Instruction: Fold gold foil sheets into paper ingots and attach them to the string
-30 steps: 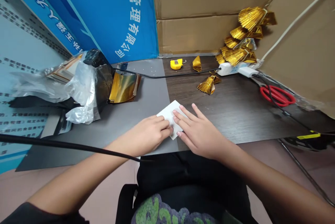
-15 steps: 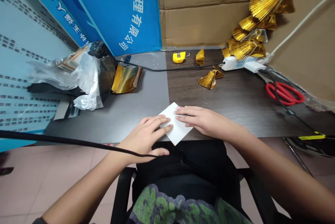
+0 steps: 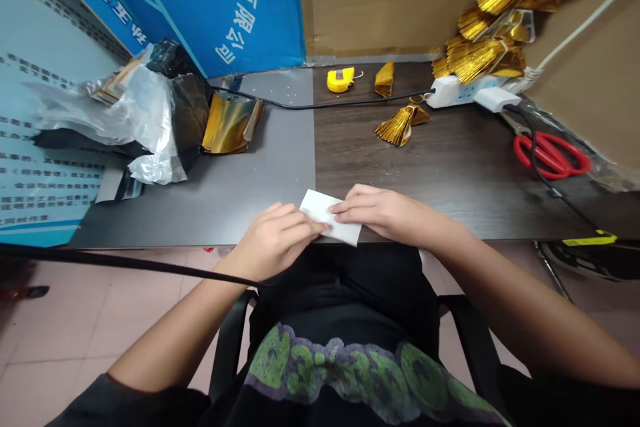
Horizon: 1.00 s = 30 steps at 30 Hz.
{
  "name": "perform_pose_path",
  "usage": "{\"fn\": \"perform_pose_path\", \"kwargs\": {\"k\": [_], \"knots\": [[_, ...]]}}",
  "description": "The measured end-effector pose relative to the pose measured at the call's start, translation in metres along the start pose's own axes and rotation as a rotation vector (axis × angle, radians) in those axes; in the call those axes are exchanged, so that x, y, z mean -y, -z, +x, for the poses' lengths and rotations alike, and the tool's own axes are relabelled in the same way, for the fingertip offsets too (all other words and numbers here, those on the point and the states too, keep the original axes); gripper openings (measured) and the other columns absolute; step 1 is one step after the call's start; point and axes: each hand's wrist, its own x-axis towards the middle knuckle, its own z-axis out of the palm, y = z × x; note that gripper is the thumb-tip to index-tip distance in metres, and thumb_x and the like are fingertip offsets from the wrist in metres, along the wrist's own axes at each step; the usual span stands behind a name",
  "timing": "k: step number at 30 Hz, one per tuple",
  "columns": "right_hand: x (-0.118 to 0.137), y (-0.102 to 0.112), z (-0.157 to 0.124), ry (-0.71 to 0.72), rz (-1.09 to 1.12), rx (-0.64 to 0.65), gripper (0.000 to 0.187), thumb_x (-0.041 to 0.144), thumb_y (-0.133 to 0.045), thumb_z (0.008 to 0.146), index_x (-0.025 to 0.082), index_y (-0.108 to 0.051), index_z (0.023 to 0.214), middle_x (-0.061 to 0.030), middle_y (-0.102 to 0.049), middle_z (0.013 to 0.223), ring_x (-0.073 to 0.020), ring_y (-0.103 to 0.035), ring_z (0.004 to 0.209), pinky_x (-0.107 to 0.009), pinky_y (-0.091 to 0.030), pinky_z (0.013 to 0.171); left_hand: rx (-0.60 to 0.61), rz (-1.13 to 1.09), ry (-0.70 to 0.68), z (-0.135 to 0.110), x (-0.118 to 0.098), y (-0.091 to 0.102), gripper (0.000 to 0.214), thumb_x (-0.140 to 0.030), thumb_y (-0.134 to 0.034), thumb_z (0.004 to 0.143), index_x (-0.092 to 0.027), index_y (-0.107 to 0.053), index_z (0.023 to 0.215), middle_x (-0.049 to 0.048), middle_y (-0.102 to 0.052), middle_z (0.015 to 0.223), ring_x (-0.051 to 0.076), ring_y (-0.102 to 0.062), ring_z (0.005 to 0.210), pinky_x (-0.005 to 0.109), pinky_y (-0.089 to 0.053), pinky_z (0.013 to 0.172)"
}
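A small sheet of white paper lies slantwise at the front edge of the desk, between my hands. My left hand is closed at its lower left edge, fingers pressed together and tips on the paper; the thumb is mostly hidden. From the other side, my right hand lays its stretched fingers flat on the sheet's right part. Beyond the hands is a gold foil fan, pleated and gathered at one end.
A yellow tape measure and a folded gold piece sit at the back. Gold sheets lie beside a plastic bag at left. More gold fans, a power strip and red-handled scissors are at right.
The paper has turned from a diamond to a slanted, narrower shape. My left hand's fingers have drawn together at its edge, and my right hand stays on it. The view has shifted downward.
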Motion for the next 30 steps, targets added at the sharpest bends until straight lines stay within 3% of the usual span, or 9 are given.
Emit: {"fn": "perform_pose_path", "kwargs": {"k": [5,9,14,17,20,22,24,27,30], "knots": [[-0.003,0.005,0.004,-0.129,0.12,0.006,0.026,0.023,-0.051,0.103,0.02,-0.074,0.115,-0.0073,-0.076,0.106,-0.02,-0.063,0.099,-0.033,-0.054,0.087,0.097,-0.063,0.145,0.023,-0.001,-0.001,0.02,-0.028,-0.054,0.101,-0.022,-0.07,0.111,0.0003,-0.073,0.09,0.014,-0.06,0.082,0.029,-0.042,0.076],[0.001,0.013,0.007,-0.259,0.093,0.056,0.027,0.016,-0.047,0.1,0.019,-0.069,0.115,-0.0089,-0.071,0.105,-0.0208,-0.066,0.099,-0.034,-0.052,0.086,0.12,-0.015,0.228,0.036,-0.002,-0.004,0.016,-0.028,-0.058,0.098,-0.02,-0.068,0.107,0.0012,-0.071,0.093,0.016,-0.059,0.083,0.03,-0.043,0.078],[-0.001,0.018,0.009,-0.24,0.128,0.091,0.03,0.012,-0.054,0.092,0.019,-0.069,0.118,-0.0076,-0.07,0.103,-0.0191,-0.066,0.092,-0.032,-0.051,0.084,0.066,0.077,0.263,0.037,-0.003,-0.012,0.02,-0.03,-0.057,0.097,-0.018,-0.069,0.108,0.005,-0.066,0.096,0.019,-0.056,0.087,0.032,-0.045,0.079],[-0.007,0.016,0.01,-0.203,0.144,0.088,0.033,0.014,-0.061,0.09,0.018,-0.07,0.122,-0.0063,-0.07,0.098,-0.0162,-0.065,0.081,-0.03,-0.051,0.078,0.005,0.147,0.255,0.034,-0.005,-0.017,0.02,-0.029,-0.06,0.095,-0.018,-0.069,0.109,0.0083,-0.066,0.108,0.022,-0.056,0.097,0.035,-0.046,0.083],[-0.012,0.013,0.01,-0.164,0.133,0.076,0.032,0.011,-0.061,0.09,0.018,-0.072,0.119,-0.0061,-0.073,0.098,-0.018,-0.065,0.088,-0.031,-0.051,0.082,-0.146,0.282,0.22,0.028,-0.01,-0.022,0.024,-0.028,-0.065,0.092,-0.02,-0.068,0.115,0.0104,-0.066,0.117,0.025,-0.057,0.107,0.039,-0.044,0.088],[-0.014,0.011,0.01,-0.144,0.137,0.064,0.029,0.008,-0.06,0.09,0.016,-0.073,0.114,-0.0067,-0.076,0.101,-0.0199,-0.065,0.095,-0.034,-0.051,0.087,-0.291,0.361,0.141,0.024,-0.014,-0.025,0.024,-0.024,-0.069,0.089,-0.023,-0.068,0.114,0.0085,-0.068,0.112,0.024,-0.059,0.105,0.039,-0.043,0.089],[-0.015,0.009,0.01,-0.122,0.158,0.052,0.027,0.009,-0.059,0.091,0.016,-0.074,0.113,-0.0073,-0.076,0.109,-0.0208,-0.066,0.103,-0.036,-0.051,0.093,-0.356,0.363,0.034,0.019,-0.02,-0.028,0.023,-0.02,-0.071,0.087,-0.024,-0.068,0.11,0.0053,-0.071,0.103,0.021,-0.062,0.101,0.038,-0.043,0.09],[-0.017,0.007,0.009,-0.092,0.176,0.033,0.024,0.012,-0.059,0.093,0.017,-0.075,0.111,-0.0072,-0.075,0.118,-0.0204,-0.066,0.108,-0.037,-0.051,0.098,-0.225,0.225,-0.061,0.016,-0.028,-0.034,0.028,-0.021,-0.07,0.089,-0.022,-0.066,0.117,0.0057,-0.072,0.106,0.02,-0.065,0.105,0.035,-0.048,0.091],[-0.019,0.004,0.007,-0.081,0.153,0.018,0.025,0.013,-0.057,0.094,0.018,-0.076,0.109,-0.0076,-0.074,0.12,-0.021,-0.066,0.11,-0.039,-0.051,0.1,-0.108,0.169,-0.052,0.015,-0.033,-0.041,0.037,-0.026,-0.067,0.092,-0.017,-0.062,0.127,0.0099,-0.07,0.116,0.022,-0.064,0.111,0.036,-0.052,0.093]]}}
